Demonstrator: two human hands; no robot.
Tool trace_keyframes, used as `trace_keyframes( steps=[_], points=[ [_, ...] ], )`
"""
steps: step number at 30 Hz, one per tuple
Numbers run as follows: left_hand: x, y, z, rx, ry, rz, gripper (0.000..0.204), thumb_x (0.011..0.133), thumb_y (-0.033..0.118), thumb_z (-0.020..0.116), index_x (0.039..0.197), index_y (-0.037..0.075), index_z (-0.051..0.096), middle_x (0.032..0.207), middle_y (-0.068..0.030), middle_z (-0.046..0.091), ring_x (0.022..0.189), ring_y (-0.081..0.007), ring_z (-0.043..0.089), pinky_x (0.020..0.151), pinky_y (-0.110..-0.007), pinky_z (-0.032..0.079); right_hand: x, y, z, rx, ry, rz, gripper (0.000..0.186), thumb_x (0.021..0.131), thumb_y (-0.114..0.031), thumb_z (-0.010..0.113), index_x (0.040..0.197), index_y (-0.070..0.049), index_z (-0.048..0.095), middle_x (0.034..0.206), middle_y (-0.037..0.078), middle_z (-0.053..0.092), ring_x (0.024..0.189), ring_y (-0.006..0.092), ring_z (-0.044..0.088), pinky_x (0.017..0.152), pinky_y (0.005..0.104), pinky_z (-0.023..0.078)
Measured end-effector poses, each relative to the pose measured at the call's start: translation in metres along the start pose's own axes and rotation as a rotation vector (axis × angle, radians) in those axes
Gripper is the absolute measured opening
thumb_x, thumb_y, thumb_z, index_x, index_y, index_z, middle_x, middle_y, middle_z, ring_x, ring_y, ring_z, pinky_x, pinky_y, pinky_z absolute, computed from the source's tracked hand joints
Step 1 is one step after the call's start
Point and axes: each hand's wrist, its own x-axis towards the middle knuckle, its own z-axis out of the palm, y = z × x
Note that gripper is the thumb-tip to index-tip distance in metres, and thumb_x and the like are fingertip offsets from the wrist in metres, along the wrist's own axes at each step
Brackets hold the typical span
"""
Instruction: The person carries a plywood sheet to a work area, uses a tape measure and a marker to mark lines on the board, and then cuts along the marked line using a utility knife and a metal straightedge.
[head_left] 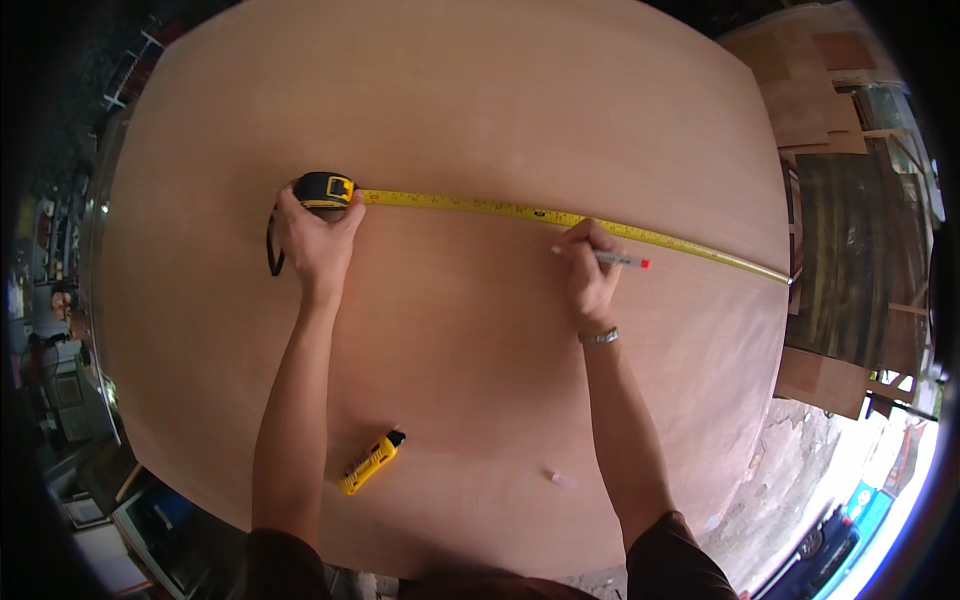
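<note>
over tan board [450, 350], left hand [318, 240] holds tape measure [324, 188], right hand [589, 278] pen [622, 259].

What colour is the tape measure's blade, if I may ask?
The blade is yellow, seen in the head view.

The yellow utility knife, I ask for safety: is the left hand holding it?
No, the left hand holds the tape measure; the knife lies on the board.

We count one left hand [318, 240] and one right hand [592, 275], two in all, with two forearms [294, 430] and one wristwatch [600, 338]. We further record one wooden sheet [460, 340], one tape measure [326, 189], one pen [622, 259], one utility knife [370, 464] and one small cap [559, 479].
</note>
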Motion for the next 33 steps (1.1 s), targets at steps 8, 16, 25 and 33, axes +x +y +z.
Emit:
trace_keyframes(
  steps=[8,16,25,33],
  points=[
    [0.144,0.032,0.131,0.249,0.093,0.112,0.087,0.067,0.058,0.084,0.118,-0.006,0.056,0.112,-0.0235,0.068,0.104,-0.0421,0.065,0.096,-0.049,0.048,0.002,-0.005,-0.004,-0.045,-0.036,-0.001,0.007,0.077,0.002,0.051,0.071,0.002,0.056,0.057,0.004,0.051,0.050,0.0074,0.039,0.047,0.0261,0.031],
    [0.216,0.019,0.178,0.167,0.027,0.108,0.089,0.067,0.057,0.085,0.123,-0.005,0.053,0.117,-0.0228,0.066,0.107,-0.0375,0.065,0.097,-0.044,0.049,0.010,-0.011,-0.006,0.027,-0.078,0.190,0.011,0.077,0.004,0.048,0.074,0.001,0.059,0.065,0.003,0.056,0.057,0.0065,0.045,0.051,0.0250,0.035],
    [0.217,0.025,0.179,0.240,0.053,0.134,0.098,0.069,0.062,0.083,0.133,-0.003,0.048,0.119,-0.0223,0.065,0.112,-0.0360,0.064,0.095,-0.046,0.050,0.290,0.040,0.008,0.016,0.048,-0.235,0.021,0.091,-0.012,0.054,0.073,-0.005,0.062,0.062,-0.001,0.051,0.058,0.0082,0.042,0.052,0.0268,0.031],
    [0.201,0.032,0.178,0.211,0.139,0.125,0.103,0.072,0.046,0.086,0.147,-0.004,0.036,0.138,-0.0246,0.056,0.125,-0.0390,0.057,0.104,-0.045,0.046,0.337,0.100,0.029,-0.215,0.152,-0.305,0.023,0.081,-0.014,0.050,0.064,-0.003,0.060,0.060,0.005,0.052,0.062,0.0151,0.047,0.058,0.0333,0.036]
  ],
)
